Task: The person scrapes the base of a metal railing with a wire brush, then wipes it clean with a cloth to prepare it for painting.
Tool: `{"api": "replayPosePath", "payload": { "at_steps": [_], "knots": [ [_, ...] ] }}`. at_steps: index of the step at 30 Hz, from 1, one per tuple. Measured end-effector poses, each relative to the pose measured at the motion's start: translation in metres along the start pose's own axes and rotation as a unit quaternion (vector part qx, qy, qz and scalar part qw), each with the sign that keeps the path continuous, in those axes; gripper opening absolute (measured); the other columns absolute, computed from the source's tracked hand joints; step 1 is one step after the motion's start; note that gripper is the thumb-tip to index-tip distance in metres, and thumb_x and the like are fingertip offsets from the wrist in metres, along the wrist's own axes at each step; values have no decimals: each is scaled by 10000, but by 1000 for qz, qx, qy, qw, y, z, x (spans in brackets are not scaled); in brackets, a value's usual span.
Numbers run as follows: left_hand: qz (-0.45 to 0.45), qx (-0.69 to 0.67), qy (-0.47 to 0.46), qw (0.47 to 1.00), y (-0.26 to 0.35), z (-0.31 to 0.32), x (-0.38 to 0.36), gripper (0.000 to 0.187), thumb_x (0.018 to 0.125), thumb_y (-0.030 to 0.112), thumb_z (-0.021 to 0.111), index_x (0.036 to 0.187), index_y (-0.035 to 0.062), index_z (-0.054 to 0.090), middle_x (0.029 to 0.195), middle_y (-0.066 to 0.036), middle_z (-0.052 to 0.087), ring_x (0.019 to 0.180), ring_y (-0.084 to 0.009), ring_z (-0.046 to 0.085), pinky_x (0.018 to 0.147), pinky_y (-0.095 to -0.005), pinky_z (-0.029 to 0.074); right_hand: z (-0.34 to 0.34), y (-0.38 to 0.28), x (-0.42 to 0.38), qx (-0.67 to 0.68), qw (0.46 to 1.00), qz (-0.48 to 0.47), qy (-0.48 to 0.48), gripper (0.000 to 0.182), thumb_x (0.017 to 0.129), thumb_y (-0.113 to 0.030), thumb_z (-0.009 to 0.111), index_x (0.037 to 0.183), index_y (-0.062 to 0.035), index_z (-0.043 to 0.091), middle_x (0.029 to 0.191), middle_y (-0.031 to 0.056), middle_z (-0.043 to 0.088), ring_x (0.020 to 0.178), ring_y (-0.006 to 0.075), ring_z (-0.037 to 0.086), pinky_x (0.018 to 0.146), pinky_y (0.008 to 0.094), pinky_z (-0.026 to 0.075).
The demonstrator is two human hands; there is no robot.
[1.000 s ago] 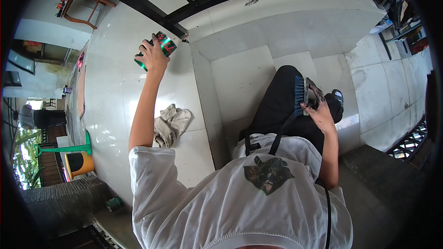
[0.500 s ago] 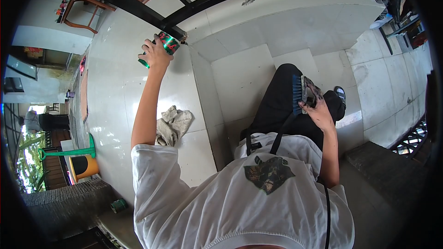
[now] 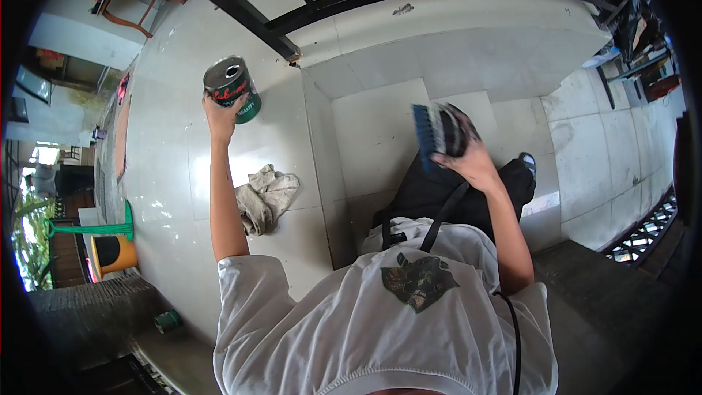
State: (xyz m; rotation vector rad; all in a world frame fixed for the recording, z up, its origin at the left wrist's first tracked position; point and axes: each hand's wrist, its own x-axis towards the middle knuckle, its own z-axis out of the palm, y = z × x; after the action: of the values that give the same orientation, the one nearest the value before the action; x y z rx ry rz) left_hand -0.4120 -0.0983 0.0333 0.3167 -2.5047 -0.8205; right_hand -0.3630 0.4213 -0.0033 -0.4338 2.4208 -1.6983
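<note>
A green tin can (image 3: pixel 247 88) with red lettering and a hole in its dark lid stands upright, and the fingers of my left hand (image 3: pixel 223 113) are wrapped round its near side. Over my bent knee, a scrub brush (image 3: pixel 444 132) with blue bristles is gripped in my right hand (image 3: pixel 472 161). Its bristles point left, and dark smears mark the hand and the brush back. A crumpled grey rag (image 3: pixel 269 194) lies on the tiles beside my left forearm.
Black railing (image 3: pixel 336 0) runs across the top, with its post end (image 3: pixel 291 57) right of the can. Tiled steps (image 3: pixel 380 132) drop away in front of me. At left are a yellow bin (image 3: pixel 115 252), a green-handled tool (image 3: pixel 91 229) and another green can (image 3: pixel 167 321).
The can has moved from the railing post toward the left and gone from tilted to upright. My right hand has carried the brush left and up from beside my knee.
</note>
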Motion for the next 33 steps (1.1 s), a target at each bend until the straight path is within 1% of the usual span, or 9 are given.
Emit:
{"api": "replayPosePath", "payload": {
  "at_steps": [2,5,7,14,17,19,25,29,33],
  "knots": [
    [-40,-164,13,986,-3,-4,-15,712,681,115,802,1240,-57,396,1157,-157,492,1048,-222,518,925,-335,431,12,-48,36,68,994,40,-79,933,643,-279,819,1397,-75,310,1314,189,465,1188,296,485,1016,348,382],
    [-56,-232,48,970,-16,-7,-27,658,693,69,785,1220,-59,412,1151,-154,510,1042,-210,526,926,-328,428,69,-38,108,39,984,-137,-103,909,703,-295,755,1397,-69,213,1247,240,501,1139,389,515,966,407,433],
    [-36,-214,88,972,-29,-8,-31,682,701,75,783,1240,-59,386,1158,-149,519,1042,-208,533,927,-323,427,98,-64,146,-102,979,-111,-134,802,705,-286,715,1342,-49,290,1177,271,535,1057,411,552,911,437,467],
    [-43,-206,260,942,-54,2,-43,791,668,82,804,1278,-76,327,1244,-173,480,1116,-237,494,1017,-333,340,216,-64,242,-275,893,-338,-115,680,781,-171,643,1378,-122,321,1279,142,500,1146,374,504,925,430,480],
    [-53,-235,247,939,-41,3,-54,878,667,134,811,1329,-85,277,1315,-212,402,1210,-270,417,1058,-359,287,233,-74,255,-363,892,-226,-148,693,787,-150,637,1398,-138,310,1280,112,492,1130,372,509,901,428,497],
    [-99,49,296,949,-14,5,-77,992,697,150,780,1395,-95,119,1408,-256,230,1322,-326,256,1100,-401,204,221,-72,259,-377,884,-224,-164,705,785,-135,634,1407,-130,301,1228,117,520,1074,373,538,879,423,509],
    [-176,-15,154,972,40,-44,-159,488,794,176,663,1236,24,523,1269,-195,404,1221,-338,384,1042,-427,280,188,-77,256,-385,888,-177,-176,702,774,-198,662,1377,-41,340,1277,153,508,1065,373,534,981,401,425],
    [-315,162,93,931,29,-35,-196,542,812,271,658,1262,23,489,1245,-197,427,1203,-361,385,1027,-483,274,233,-74,250,-327,909,-208,-152,719,773,-202,666,1383,-30,327,1275,174,500,1048,384,534,958,413,441],
    [-303,156,96,935,13,-25,-217,598,803,338,663,1291,51,474,1289,-226,392,1234,-398,344,1044,-547,205,241,-77,249,-432,869,-220,-103,735,754,-186,680,1380,-54,318,1166,155,518,1002,362,560,852,398,512]
  ]
}}
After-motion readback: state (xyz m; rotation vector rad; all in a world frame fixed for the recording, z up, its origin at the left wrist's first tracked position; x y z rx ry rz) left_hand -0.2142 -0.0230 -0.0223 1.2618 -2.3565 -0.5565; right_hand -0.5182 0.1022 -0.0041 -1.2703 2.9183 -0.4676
